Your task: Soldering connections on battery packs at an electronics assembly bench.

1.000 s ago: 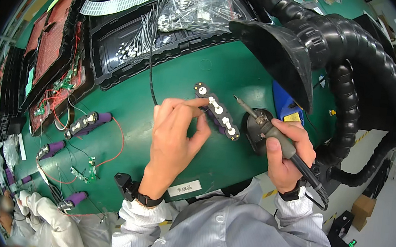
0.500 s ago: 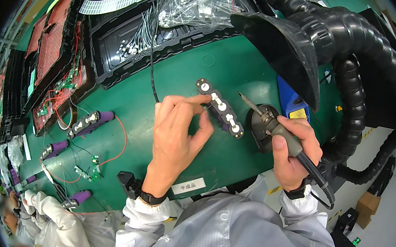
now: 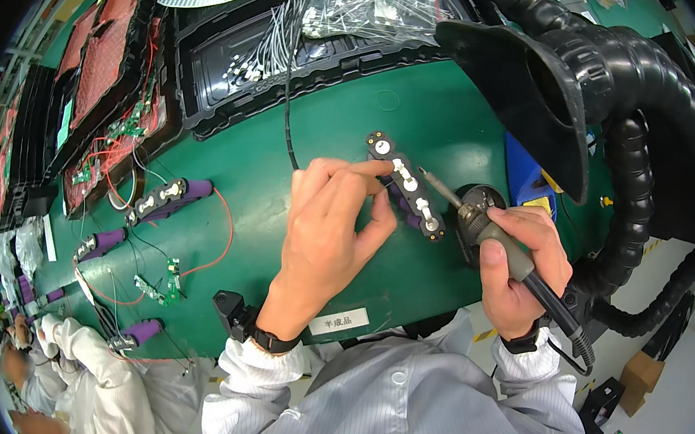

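My right hand [image 3: 522, 275] grips a soldering iron [image 3: 505, 245], whose tip points up and left over a round dark stand [image 3: 466, 246]. Beside that tip lies a narrow black part [image 3: 410, 185] with white pads and a purple underside. My left hand [image 3: 331, 228] is closed in a pinch, its index fingertip at the part's left edge. A thin black cable [image 3: 289, 116] runs down from above into this hand; where it ends between the fingers is hidden.
A black tray [image 3: 206, 107] with white-ended wires stands at the back, and a black fume hose [image 3: 634, 181] curves down on the right. Purple battery-like packs [image 3: 168, 197] and green circuit boards [image 3: 173, 279] lie leftward. A co-worker's white sleeve [image 3: 91, 359] shows lower left.
The view has shifted slightly, so the bench items sit further right. My left hand stays at the black part, and the iron's tip now appears closer to it.
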Available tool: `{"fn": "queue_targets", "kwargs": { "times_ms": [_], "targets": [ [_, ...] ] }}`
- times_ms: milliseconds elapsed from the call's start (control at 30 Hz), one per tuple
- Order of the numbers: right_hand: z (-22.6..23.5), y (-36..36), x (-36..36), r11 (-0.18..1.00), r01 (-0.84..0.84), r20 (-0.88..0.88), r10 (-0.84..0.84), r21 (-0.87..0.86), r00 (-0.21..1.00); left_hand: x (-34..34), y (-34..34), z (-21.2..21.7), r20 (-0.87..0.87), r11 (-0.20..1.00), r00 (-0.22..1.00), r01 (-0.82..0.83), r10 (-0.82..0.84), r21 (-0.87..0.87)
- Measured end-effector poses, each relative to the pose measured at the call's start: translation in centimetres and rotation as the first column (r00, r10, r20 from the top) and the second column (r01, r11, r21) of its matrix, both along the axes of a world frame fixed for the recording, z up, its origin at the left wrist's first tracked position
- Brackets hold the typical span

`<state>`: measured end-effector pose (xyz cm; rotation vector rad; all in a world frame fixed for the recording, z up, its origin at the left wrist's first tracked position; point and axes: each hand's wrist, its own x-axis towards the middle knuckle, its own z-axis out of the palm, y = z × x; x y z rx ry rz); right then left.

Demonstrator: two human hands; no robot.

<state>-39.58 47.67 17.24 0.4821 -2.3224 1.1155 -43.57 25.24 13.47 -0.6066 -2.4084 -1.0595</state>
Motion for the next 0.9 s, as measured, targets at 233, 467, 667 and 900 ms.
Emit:
{"fn": "queue_targets", "kwargs": {
  "times_ms": [233, 467, 667, 900],
  "targets": [
    [-0.20, -0.70, -0.37, 1.000, -0.014, 0.008, 0.014, -0.008, 1.000, -0.02, -0.15, -0.03, 0.010, 0.999, 1.000, 0.026, -0.026, 0.021],
    [-0.41, -1.08, -0.47, 0.999, -0.034, 0.024, 0.033, 0.001, 0.999, -0.03, -0.19, 0.00, -0.001, 0.999, 1.000, 0.026, -0.026, 0.028],
    [-0.38, -1.03, -0.45, 1.000, -0.024, 0.038, 0.023, 0.009, 0.999, -0.09, -0.06, 0.02, -0.014, 0.999, 0.999, 0.030, -0.029, 0.030],
    [-0.23, -1.08, -0.50, 0.999, -0.045, 0.024, 0.044, 0.028, 0.999, -0.10, -0.04, 0.03, -0.011, 0.999, 0.999, 0.036, -0.036, 0.030]
  ]
}}
